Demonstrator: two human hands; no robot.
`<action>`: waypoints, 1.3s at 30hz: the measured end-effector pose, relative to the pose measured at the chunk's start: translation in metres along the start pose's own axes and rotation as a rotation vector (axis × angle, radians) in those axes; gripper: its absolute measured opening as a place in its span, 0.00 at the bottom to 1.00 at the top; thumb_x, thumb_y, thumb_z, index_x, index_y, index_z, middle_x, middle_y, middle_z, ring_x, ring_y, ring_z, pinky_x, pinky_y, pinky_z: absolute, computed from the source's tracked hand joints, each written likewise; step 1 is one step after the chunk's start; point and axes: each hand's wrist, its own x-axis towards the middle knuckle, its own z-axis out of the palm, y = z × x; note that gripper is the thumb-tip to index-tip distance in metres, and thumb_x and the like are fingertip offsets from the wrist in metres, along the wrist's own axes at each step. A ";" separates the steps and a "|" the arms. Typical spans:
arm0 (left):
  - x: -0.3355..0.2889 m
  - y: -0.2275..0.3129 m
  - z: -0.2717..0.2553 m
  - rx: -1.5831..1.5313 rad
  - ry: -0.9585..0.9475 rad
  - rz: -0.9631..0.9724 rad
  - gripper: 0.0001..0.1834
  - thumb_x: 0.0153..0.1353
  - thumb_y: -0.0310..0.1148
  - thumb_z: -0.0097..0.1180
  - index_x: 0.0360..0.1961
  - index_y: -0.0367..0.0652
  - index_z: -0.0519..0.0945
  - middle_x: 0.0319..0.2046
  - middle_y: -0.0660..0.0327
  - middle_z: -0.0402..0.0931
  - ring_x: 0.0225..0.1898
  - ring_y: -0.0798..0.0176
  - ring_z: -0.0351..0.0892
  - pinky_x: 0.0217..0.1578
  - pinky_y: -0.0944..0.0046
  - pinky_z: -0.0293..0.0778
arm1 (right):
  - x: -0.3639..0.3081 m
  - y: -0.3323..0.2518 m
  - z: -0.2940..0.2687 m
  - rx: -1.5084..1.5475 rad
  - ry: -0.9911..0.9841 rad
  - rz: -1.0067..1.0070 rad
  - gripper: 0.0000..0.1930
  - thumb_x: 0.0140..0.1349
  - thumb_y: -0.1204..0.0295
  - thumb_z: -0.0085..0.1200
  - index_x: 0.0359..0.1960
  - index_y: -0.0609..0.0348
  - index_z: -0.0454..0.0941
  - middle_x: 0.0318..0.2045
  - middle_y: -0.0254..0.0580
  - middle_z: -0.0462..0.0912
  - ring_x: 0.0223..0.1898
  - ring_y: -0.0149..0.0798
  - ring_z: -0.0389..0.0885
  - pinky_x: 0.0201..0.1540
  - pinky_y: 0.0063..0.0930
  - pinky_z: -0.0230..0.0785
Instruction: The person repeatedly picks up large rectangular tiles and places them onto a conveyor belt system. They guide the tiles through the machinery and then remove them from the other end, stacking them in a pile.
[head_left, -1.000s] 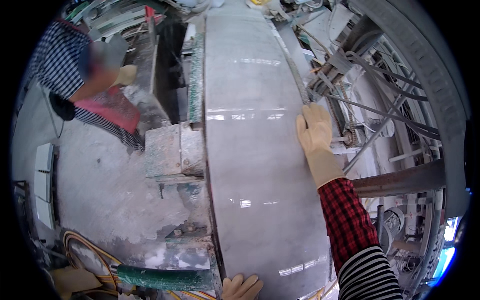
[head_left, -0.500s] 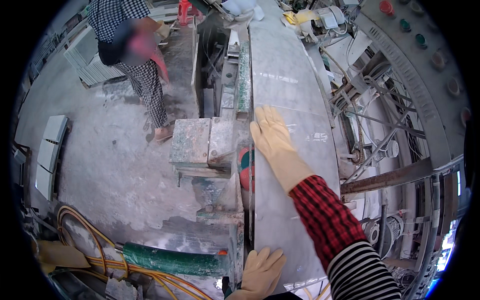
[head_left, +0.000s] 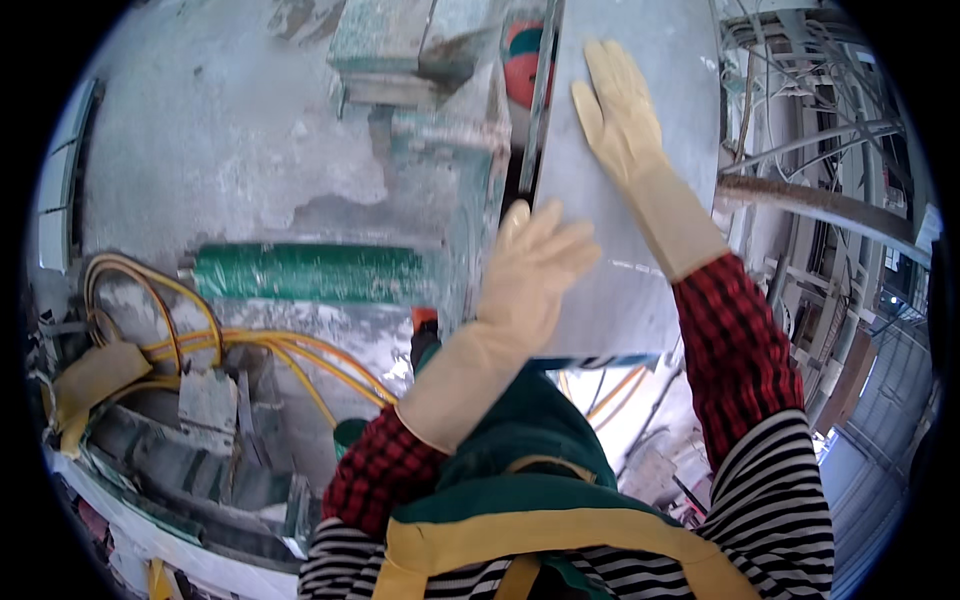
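A long grey stone slab (head_left: 640,60) lies flat ahead of me, its near end by my chest. My left hand (head_left: 535,265), in a cream rubber glove, rests flat on the slab's near left corner with fingers spread. My right hand (head_left: 618,105), gloved the same, lies flat farther up the slab near its left edge. Neither hand holds anything. My sleeves are red-and-black check over black-and-white stripes, and I wear a green apron with yellow straps.
Left of the slab stands a green, dust-coated machine block (head_left: 400,40) and a green roller (head_left: 305,272). Orange-yellow hoses (head_left: 250,345) coil on the wet concrete floor (head_left: 220,150). A metal frame with rusty bars and cables (head_left: 810,150) runs along the right.
My view has dropped closer to the slab's near end. My left hand has come up onto the slab's near corner. The person at the far left is out of view.
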 end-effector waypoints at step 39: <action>-0.469 0.318 -0.083 0.448 1.046 -1.136 0.22 0.77 0.37 0.45 0.62 0.34 0.78 0.58 0.54 0.79 0.62 0.59 0.76 0.67 0.62 0.65 | -0.262 -0.013 -0.104 0.075 -0.052 -0.100 0.25 0.73 0.59 0.46 0.68 0.53 0.73 0.69 0.51 0.74 0.71 0.52 0.69 0.76 0.43 0.55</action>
